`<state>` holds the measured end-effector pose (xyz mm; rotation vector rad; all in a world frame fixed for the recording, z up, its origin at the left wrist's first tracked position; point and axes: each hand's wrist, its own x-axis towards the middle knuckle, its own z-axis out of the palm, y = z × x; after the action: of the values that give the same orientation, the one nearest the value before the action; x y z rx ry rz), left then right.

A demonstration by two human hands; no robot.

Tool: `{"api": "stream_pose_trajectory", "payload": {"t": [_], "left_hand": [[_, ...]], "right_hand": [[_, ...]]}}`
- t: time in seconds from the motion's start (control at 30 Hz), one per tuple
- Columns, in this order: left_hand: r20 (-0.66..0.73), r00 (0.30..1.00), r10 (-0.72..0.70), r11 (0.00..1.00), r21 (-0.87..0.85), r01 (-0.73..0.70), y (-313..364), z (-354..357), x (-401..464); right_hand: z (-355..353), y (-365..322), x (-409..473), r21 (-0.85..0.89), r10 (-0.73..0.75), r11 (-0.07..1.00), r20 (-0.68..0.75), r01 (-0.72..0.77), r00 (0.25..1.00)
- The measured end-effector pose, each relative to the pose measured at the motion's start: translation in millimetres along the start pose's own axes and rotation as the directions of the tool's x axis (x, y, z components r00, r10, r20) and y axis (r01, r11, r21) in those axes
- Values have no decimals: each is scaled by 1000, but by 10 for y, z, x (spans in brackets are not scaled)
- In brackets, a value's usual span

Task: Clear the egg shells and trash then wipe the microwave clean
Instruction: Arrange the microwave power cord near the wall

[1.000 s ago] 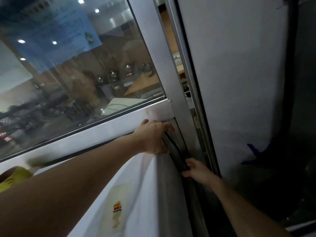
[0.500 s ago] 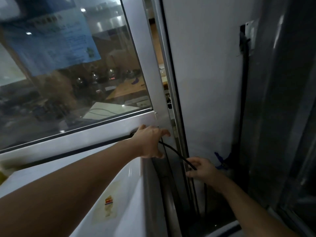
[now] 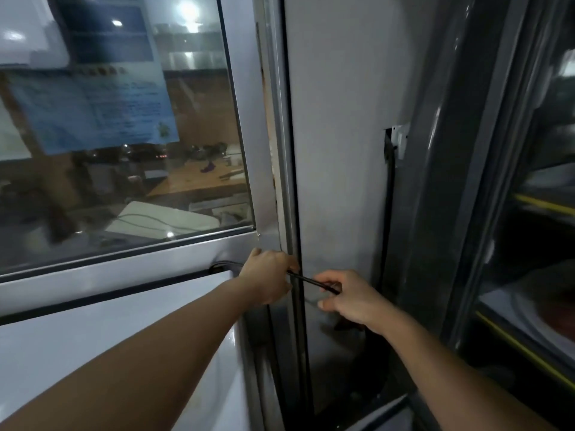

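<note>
Both hands hold a thin black cable (image 3: 306,279) that runs behind the white microwave (image 3: 124,346) at near left. The left hand (image 3: 269,279) grips it at the far corner, the right hand (image 3: 348,298) pinches it further right, near the wall (image 3: 339,150). This seems a preparing step (probably freeing the cord), not yet wiping. Next, the cable must be guided without snagging.

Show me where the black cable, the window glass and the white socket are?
black cable (image 3: 306,279), head view, stretch between both hands.
window glass (image 3: 124,150), head view, middle pane.
white socket (image 3: 399,140), head view, its front.
</note>
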<state>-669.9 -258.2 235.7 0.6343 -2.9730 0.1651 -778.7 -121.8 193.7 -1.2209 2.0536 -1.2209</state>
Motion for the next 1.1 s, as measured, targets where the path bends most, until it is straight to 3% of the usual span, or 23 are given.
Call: {"api": "stream_pose_trajectory", "payload": {"t": [0.17, 0.43, 0.57, 0.8, 1.1], "left_hand": [[-87, 995, -57, 983, -177, 41, -61, -82, -21], [-191, 973, -128, 958, -278, 71, -159, -194, -101], [-195, 965, -178, 911, -402, 87, -282, -274, -125], [-249, 926, -285, 823, -558, 103, -419, -350, -205], [-300, 904, -305, 805, -588, 77, -356, -520, -328]], "right_hand": [[-5, -51, -6, -3, -18, 1000, -44, 17, 999], [10, -70, 34, 24, -20, 999, -92, 22, 996], [44, 73, 84, 72, 43, 997, -132, -34, 990], [179, 302, -67, 24, 149, 988, 51, -150, 988], [-236, -84, -203, -85, -73, 995, -222, 55, 972]]}}
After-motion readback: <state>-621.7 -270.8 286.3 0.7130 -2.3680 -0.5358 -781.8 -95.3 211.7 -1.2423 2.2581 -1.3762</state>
